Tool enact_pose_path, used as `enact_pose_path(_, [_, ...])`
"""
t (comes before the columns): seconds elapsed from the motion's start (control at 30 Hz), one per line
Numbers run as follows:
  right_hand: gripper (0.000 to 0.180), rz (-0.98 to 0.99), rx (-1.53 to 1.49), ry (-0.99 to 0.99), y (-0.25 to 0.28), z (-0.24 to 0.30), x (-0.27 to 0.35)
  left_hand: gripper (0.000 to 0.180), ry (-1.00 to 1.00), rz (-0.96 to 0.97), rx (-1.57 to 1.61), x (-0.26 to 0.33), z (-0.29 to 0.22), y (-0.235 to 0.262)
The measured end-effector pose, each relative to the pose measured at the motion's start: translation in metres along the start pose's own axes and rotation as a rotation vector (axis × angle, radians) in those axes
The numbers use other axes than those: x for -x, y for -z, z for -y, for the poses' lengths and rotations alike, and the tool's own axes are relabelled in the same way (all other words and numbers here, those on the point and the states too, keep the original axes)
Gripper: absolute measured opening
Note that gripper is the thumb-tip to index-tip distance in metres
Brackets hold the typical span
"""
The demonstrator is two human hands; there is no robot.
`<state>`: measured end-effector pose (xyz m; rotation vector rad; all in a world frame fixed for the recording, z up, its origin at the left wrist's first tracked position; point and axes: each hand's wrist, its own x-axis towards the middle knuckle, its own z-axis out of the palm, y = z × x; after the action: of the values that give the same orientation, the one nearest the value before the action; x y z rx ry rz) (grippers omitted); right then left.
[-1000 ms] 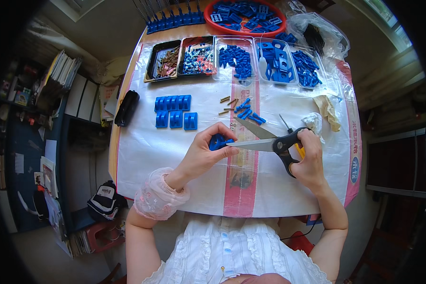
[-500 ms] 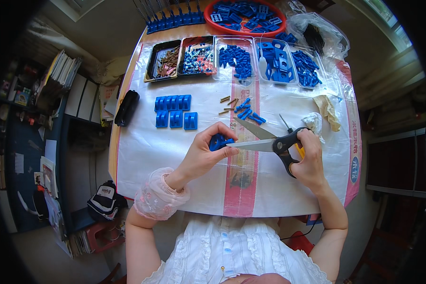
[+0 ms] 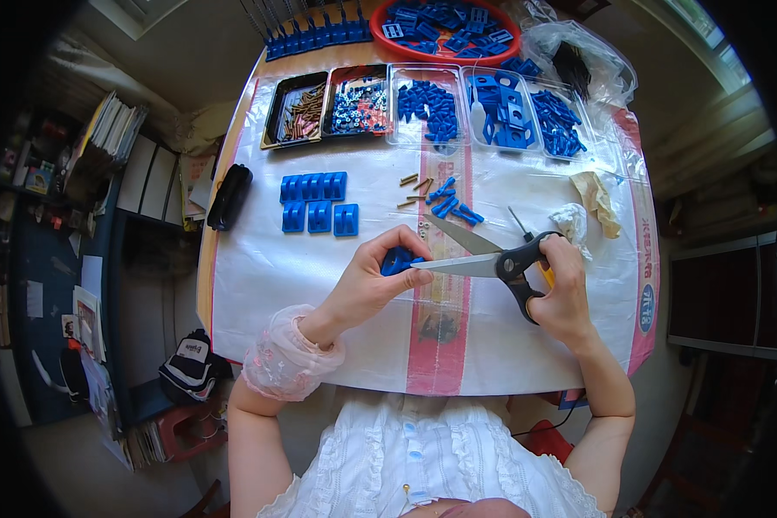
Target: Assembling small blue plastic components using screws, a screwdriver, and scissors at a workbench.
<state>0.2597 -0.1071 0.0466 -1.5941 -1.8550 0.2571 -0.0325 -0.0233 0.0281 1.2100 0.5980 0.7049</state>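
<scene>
Near the table's front edge, the left hand [image 3: 367, 281] pinched a small blue plastic part [image 3: 399, 259] in closed fingertips, while the right hand [image 3: 561, 289], gripping open scissors [image 3: 483, 259], aimed blades leftward at it.

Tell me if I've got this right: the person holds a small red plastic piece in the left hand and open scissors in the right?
Not quite: the head view shows the small plastic piece in the left hand is blue, not red. The right hand does hold open scissors.

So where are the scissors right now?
In the head view, the scissors are right of centre, in the right hand, blades open toward the blue part pinched in the left hand.
</scene>
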Motion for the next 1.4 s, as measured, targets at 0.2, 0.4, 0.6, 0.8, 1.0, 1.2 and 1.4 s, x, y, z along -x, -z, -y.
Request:
enact_pose_path(0.2, [0.039,0.009,-0.003,-0.006,-0.0002,-0.0011,-0.0003,0.025,-0.023,-0.013,-0.023,-0.0009,-0.0044,-0.0031])
enact_pose_path(0.4, [0.041,0.017,0.005,0.0,0.0002,-0.0019,0.0007,0.023,-0.073,0.015,-0.067,-0.0002,-0.006,-0.0031])
enact_pose_path(0.6, [0.041,0.021,0.004,-0.005,0.0007,-0.001,0.0,0.022,-0.142,-0.059,-0.169,0.0005,-0.0061,-0.0064])
enact_pose_path(0.8, [0.04,0.032,0.002,-0.017,0.0013,-0.0011,0.0007,0.02,-0.145,-0.042,-0.192,0.0009,-0.0041,-0.0043])
enact_pose_path(1.0, [0.04,0.024,-0.003,-0.007,0.0012,-0.0012,0.0004,0.022,-0.189,-0.073,-0.219,0.0019,-0.0059,-0.0068])
enact_pose_path(1.2, [0.04,0.033,0.001,-0.016,0.0013,-0.001,0.0005,0.023,-0.192,-0.089,-0.218,0.0019,-0.009,-0.0089])
enact_pose_path(1.4, [0.04,0.031,0.011,-0.012,0.0017,-0.0007,0.0007,0.022,-0.248,-0.066,-0.244,0.0006,-0.003,-0.0056])
